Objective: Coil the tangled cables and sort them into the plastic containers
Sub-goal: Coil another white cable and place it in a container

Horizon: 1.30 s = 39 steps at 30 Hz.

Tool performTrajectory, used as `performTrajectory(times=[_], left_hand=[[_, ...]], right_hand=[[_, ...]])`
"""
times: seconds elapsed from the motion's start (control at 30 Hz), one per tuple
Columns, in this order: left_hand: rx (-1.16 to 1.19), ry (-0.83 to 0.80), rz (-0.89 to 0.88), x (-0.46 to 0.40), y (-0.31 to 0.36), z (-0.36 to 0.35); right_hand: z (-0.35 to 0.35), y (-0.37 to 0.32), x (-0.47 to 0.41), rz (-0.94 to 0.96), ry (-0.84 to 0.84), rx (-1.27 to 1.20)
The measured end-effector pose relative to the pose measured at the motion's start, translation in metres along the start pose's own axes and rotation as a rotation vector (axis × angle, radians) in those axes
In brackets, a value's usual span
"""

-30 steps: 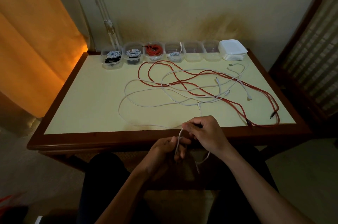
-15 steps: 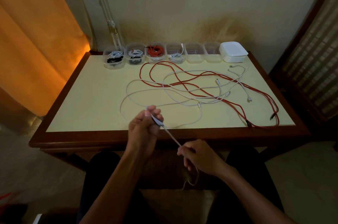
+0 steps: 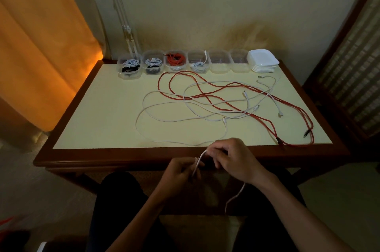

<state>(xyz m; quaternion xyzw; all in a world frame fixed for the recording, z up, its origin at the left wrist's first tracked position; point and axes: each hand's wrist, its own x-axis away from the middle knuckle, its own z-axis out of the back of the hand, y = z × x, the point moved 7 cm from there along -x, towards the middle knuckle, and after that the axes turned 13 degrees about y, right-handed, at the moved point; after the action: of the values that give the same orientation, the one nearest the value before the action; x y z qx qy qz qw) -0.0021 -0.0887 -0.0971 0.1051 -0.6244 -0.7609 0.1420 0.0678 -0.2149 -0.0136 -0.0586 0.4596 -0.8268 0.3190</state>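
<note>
Head view puts both hands just in front of the table's near edge, close together over my lap. My left hand [image 3: 181, 171] has its fingers curled round a white cable [image 3: 199, 160], gripping a short loop of it that stands up out of the fist. My right hand [image 3: 232, 159] pinches the same cable at the top of that loop, fingers bent in toward the left hand (the two nearly touch). Below the right wrist a loose tail of the cable hangs down toward my knees and curls at its end.

From the hands the white cable runs up onto the table [image 3: 86, 112], where it sweeps out in a wide loop to the left and then back into the tangle. That tangle lies across the middle and right of the tabletop: several white leads crossed over and under a long red cable [image 3: 226, 87], whose dark plugs rest near the front right corner.

Along the far edge stands a row of clear plastic containers [image 3: 219, 64]. I count six; the two on the left hold white and black coils, the third a red coil, the fourth a white one with its end sticking up, and I see nothing in the last two. Just beside the row, at its right end, sits a stack of white lids [image 3: 263, 60].

An orange curtain [image 3: 41, 46] hangs at the left.
</note>
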Motion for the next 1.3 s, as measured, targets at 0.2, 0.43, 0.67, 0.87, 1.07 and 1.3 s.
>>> performTrajectory(times=[0.2, 0.43, 0.67, 0.87, 1.07, 1.3], left_hand=[[0.165, -0.128, 0.069, 0.007, 0.013, -0.011], [0.208, -0.208, 0.096, 0.006, 0.019, -0.016], [0.472, -0.161, 0.135, 0.003, 0.034, -0.015], [0.988, 0.234, 0.236, -0.012, 0.045, 0.010], [0.417, 0.717, 0.046, -0.015, 0.026, 0.079], [0.081, 0.214, -0.054, -0.002, 0.016, 0.037]], right_hand=[[0.010, 0.017, -0.010, -0.068, 0.105, 0.034], [0.007, 0.030, -0.009, -0.106, 0.125, 0.026], [0.002, 0.034, -0.008, -0.124, 0.159, -0.029], [-0.050, 0.033, 0.018, -0.301, -0.180, -0.133], [-0.052, 0.029, 0.043, -0.296, -0.434, -0.097], [-0.007, -0.003, 0.011, -0.161, -0.135, -0.197]])
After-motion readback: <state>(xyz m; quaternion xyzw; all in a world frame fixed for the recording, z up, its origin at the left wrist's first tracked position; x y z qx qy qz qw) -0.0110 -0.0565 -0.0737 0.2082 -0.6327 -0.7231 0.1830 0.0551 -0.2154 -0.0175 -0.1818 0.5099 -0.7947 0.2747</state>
